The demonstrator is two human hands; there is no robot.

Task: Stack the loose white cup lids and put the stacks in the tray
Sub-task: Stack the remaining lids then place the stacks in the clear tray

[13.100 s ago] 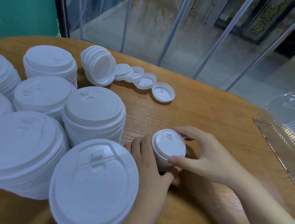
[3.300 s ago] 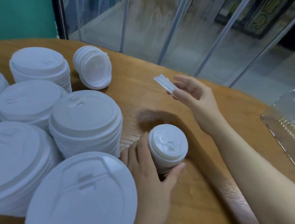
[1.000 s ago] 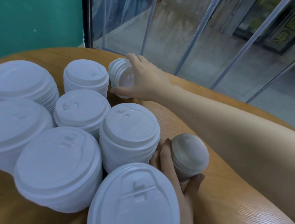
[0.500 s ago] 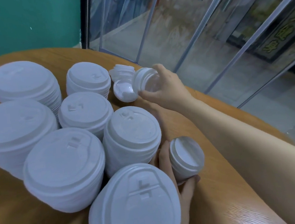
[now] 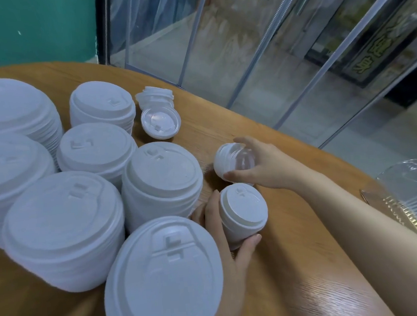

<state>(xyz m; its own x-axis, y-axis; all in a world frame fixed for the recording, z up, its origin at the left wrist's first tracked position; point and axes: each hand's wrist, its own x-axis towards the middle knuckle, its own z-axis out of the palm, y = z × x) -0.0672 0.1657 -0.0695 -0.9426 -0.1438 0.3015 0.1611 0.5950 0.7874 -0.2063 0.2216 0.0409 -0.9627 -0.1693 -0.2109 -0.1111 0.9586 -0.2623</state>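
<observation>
My left hand [image 5: 224,234] grips a short stack of small white lids [image 5: 243,211] standing on the wooden table [image 5: 285,264]. My right hand [image 5: 265,164] holds a bundle of small lids [image 5: 230,160] on its side, just above and behind that stack. Farther back, a few small lids [image 5: 154,97] lie in a tilted pile, and one loose lid [image 5: 160,123] lies upside down in front of them. The clear plastic tray [image 5: 415,196] sits at the table's right edge.
Several tall stacks of larger white lids [image 5: 161,179] crowd the left half of the table, the nearest one [image 5: 162,278] right beside my left wrist. Glass panels [image 5: 243,43] stand behind the table's curved far edge.
My right hand has carried a bundle of small lids from the far pile toward me, down to just above the stack in my left hand. A few lids stayed behind at the back.
</observation>
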